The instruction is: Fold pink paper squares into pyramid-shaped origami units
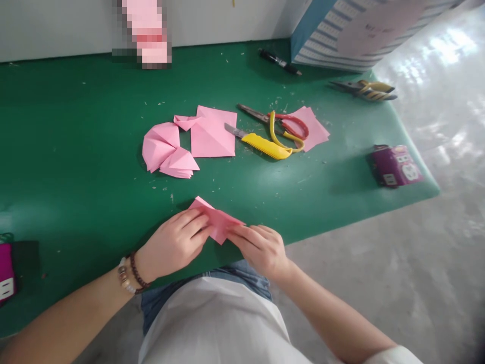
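A small sheet of pink paper [220,226], partly folded, is held between my two hands close to the table's near edge. My left hand [175,241] grips its left side, with the fingers pressed together on it. On the other side, the fingers of my right hand [261,247] pinch the right corner. Beyond my hands lie several folded pink paper pieces [161,144], a pink square [214,139] with creases, and a yellow-handled utility knife [265,145] whose blade tip rests over the square. Scissors [275,121] with red and yellow handles overlap more pink sheets [312,129].
The green tabletop [94,167] carries small paper scraps. A black pen [279,62] lies before a patterned box [341,35], and pliers [364,90] sit near the right edge. Purple boxes stand at the right [397,166] and far left [5,273]. A pixelated patch covers something at the back.
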Tool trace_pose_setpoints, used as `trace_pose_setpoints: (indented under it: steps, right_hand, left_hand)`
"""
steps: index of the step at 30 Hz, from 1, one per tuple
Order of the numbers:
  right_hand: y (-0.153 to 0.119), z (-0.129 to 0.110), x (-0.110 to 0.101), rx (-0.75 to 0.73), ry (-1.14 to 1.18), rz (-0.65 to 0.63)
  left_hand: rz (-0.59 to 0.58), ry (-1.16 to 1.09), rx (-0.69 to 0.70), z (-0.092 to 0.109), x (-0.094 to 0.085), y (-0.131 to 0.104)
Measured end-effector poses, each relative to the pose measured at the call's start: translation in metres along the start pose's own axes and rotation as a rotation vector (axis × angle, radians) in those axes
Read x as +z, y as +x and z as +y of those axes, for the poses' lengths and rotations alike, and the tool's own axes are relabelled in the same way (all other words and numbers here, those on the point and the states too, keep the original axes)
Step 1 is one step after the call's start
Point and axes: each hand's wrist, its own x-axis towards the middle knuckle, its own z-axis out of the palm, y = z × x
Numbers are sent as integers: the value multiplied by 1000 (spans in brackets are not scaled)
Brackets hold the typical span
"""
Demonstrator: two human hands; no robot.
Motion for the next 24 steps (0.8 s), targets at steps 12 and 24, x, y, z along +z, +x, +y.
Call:
trace_pose_setpoints:
  steps: [12,24]
  right_hand:
    - [9,-3,-2,49,71,-23]
    - [27,-25,9,536,173,31]
  left_hand:
    - [56,-30,-48,-1,0,4]
    - [57,-92,-6,-7,-4,0]
